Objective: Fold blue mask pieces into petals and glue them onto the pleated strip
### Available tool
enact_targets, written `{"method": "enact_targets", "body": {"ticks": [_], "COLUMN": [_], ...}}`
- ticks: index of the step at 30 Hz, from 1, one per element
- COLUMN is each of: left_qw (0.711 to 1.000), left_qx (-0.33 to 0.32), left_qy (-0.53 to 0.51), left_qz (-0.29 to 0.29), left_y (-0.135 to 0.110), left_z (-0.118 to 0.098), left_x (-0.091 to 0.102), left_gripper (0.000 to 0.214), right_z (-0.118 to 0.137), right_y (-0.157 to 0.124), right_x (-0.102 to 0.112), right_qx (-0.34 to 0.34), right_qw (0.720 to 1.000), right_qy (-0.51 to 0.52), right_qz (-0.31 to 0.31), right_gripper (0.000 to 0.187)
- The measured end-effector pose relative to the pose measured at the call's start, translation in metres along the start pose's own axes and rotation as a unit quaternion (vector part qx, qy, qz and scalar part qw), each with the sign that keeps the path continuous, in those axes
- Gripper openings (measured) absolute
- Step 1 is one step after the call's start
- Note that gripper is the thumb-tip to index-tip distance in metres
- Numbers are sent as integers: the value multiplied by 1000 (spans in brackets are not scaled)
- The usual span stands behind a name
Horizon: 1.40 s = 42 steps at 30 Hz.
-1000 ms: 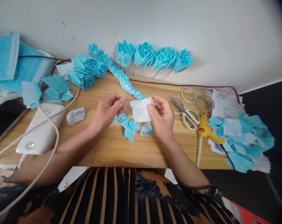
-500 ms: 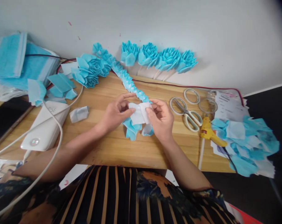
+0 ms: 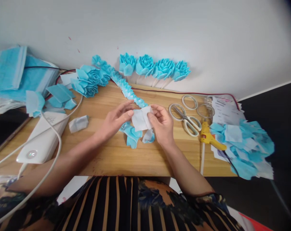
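Note:
Both hands hold one small white square of fabric [image 3: 140, 119] above the wooden table [image 3: 111, 154]. My left hand [image 3: 115, 119] pinches its left edge with fingertips. My right hand [image 3: 162, 124] grips its right edge, fingers curled. Just below the square lie folded blue and white petal pieces [image 3: 132, 134]. A long chain of folded blue petals [image 3: 126, 88] runs from the hands back toward the wall.
Several finished blue flowers [image 3: 155, 67] lean on the wall; another [image 3: 87, 80] lies at the left. Scissors [image 3: 186, 118], tape rings [image 3: 189, 102], a yellow glue gun [image 3: 209, 138] and blue scraps [image 3: 244, 144] sit right. A white power bank [image 3: 43, 138] with cables and blue fabric stacks [image 3: 17, 73] sit left.
My left hand came over from beside the square and took its left edge. Both hands have drawn together and lowered a little toward the table.

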<state>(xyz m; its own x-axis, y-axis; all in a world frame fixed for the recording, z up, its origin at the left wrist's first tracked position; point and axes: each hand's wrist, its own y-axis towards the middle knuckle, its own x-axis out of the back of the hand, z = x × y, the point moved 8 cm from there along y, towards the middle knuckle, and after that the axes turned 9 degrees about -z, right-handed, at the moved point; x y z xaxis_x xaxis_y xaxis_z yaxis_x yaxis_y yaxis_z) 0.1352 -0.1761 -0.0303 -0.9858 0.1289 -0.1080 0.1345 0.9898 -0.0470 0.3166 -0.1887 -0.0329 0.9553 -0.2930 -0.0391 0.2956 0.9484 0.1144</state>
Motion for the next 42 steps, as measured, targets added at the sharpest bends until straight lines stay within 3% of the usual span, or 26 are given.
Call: {"method": "enact_targets", "body": {"ticks": [2,5,8,16,18,21,23,25,28,29,31,36,42], "left_qw": [999,997,996,991,991,992,993,994,994,994,994,994,994], "left_qx": [23,60,73,93,91,91,91,88,87,89,93,105,100], "left_qy": [21,40,51,82,80,60,43,25,6,4,0,13,-47], "left_qz": [22,25,3,-50,-58,-61,-61,-63,-60,-57,-49,-15,11], "left_y": [-1,-1,0,1,1,2,3,3,3,2,1,-3,-1], "left_z": [3,11,15,11,10,11,12,12,11,11,11,13,12], "left_x": [-4,-5,-1,6,7,8,7,7,7,6,5,1,-6], "left_gripper": [69,47,35,30,31,27,25,26,25,24,23,22,40], "right_z": [0,0,2,16,23,33,37,36,28,24,17,8,15], "right_y": [-1,-3,-4,-1,-5,-23,-33,-27,-9,-4,1,-2,-4], "right_x": [-3,-6,-5,4,0,-16,-19,-11,10,13,9,-9,-5], "right_qx": [-3,4,22,89,111,155,166,152,107,92,62,7,33], "right_qw": [1000,999,998,985,984,966,953,968,993,994,996,993,992], "right_qy": [-5,-18,-56,-145,-141,-98,-60,-43,-49,-53,-59,-82,-119], "right_qz": [14,29,25,-21,23,182,245,193,26,-5,2,87,37], "right_gripper": [32,32,24,10,10,22,28,29,28,28,29,32,28]}}
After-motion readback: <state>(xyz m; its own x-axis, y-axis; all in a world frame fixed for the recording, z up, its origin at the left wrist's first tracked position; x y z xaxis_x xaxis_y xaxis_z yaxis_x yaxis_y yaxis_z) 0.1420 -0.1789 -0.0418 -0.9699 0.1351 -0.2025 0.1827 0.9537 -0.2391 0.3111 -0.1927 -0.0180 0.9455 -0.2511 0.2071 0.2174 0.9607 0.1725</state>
